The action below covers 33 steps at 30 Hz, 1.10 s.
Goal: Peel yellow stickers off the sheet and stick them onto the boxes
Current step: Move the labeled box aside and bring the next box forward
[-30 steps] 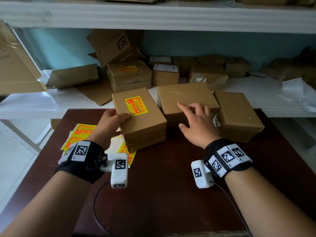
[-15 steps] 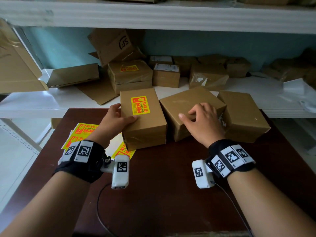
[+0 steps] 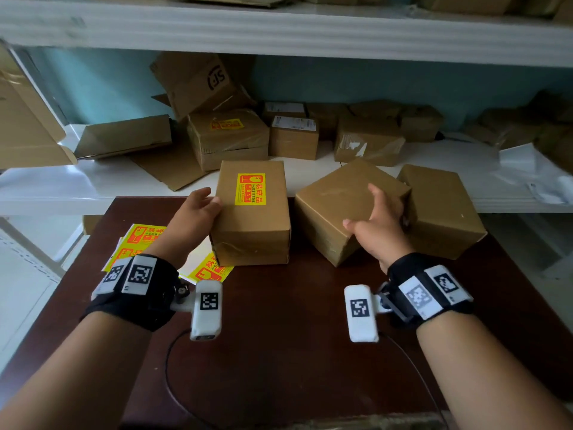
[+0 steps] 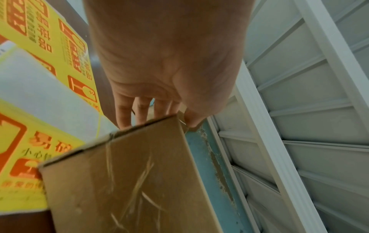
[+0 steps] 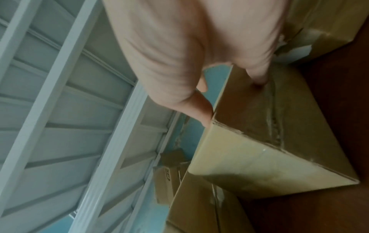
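Note:
A cardboard box with a yellow sticker (image 3: 250,188) on its top (image 3: 252,212) stands on the dark table; my left hand (image 3: 198,212) grips its left side, thumb on the top edge, fingers down the side (image 4: 127,116). My right hand (image 3: 376,225) grips a plain box (image 3: 335,209) turned corner-on, thumb at its near corner (image 5: 201,113), fingers over the far edge. A third plain box (image 3: 443,212) sits to the right. The yellow sticker sheets (image 3: 142,240) lie on the table under my left wrist, partly beneath the labelled box (image 4: 40,149).
A white shelf (image 3: 93,184) runs behind the table with several more boxes, one of them (image 3: 228,138) stickered, plus flattened cardboard (image 3: 124,136). Another shelf (image 3: 279,29) hangs overhead. The dark table (image 3: 279,336) stretches toward me; a cable (image 3: 169,377) trails from the left wrist.
My left hand has turned the stickered box and pushed it back toward the shelf. My right hand went from resting on the plain box to gripping it and swivelling it corner-on.

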Available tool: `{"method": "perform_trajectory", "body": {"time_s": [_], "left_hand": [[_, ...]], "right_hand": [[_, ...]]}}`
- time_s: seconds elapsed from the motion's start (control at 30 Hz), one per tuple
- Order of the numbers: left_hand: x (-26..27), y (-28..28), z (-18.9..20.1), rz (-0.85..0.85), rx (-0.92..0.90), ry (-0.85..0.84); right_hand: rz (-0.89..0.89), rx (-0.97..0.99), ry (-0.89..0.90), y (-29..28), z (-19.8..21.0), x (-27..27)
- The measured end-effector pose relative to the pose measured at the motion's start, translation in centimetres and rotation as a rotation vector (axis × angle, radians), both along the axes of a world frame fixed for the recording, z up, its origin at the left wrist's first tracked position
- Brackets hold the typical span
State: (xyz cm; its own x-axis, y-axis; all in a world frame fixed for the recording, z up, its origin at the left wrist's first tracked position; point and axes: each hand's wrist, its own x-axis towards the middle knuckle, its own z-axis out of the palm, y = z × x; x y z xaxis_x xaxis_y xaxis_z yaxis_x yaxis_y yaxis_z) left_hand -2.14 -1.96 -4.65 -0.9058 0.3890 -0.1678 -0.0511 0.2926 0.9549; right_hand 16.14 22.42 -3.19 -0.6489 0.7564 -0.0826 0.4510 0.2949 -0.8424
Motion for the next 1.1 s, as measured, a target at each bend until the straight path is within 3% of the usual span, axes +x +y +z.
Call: {"method": "perform_trajectory", "body": {"time_s": [0.1, 0.2, 0.33, 0.5, 0.63, 0.77, 1.1], "left_hand": [[-0.5, -1.5, 0.4, -0.055, -0.060, 0.081], [-1.7, -2.9, -0.5, -0.090, -0.503, 0.294], [-2.2, -3.4, -2.7, -0.136, -0.994, 0.269], [-1.5, -2.6, -3.4, -0.131, -1.074, 0.223], [-2.1, -2.7, -3.8, -0.117, -0.999, 0.242], [-2.6, -2.6, -3.2, -0.004, -0.742, 0.218], [-2.8, -4.4, 1.6, 0.225, -0.139, 0.256]], "right_hand": [[0.114, -0.034, 0.001, 0.7, 0.4, 0.7], [0.241, -0.065, -0.038, 1.6, 0.7, 1.1], [0.394, -0.131, -0.088, 2.3, 1.2, 1.7], [0.434, -0.127, -0.065, 2.1, 1.6, 2.0], [0.445, -0.026, -0.063, 1.8, 1.7, 1.9], [0.461, 0.098, -0.231, 1.6, 1.4, 2.0], [0.426, -0.071, -0.330, 2.3, 1.0, 1.9]]}}
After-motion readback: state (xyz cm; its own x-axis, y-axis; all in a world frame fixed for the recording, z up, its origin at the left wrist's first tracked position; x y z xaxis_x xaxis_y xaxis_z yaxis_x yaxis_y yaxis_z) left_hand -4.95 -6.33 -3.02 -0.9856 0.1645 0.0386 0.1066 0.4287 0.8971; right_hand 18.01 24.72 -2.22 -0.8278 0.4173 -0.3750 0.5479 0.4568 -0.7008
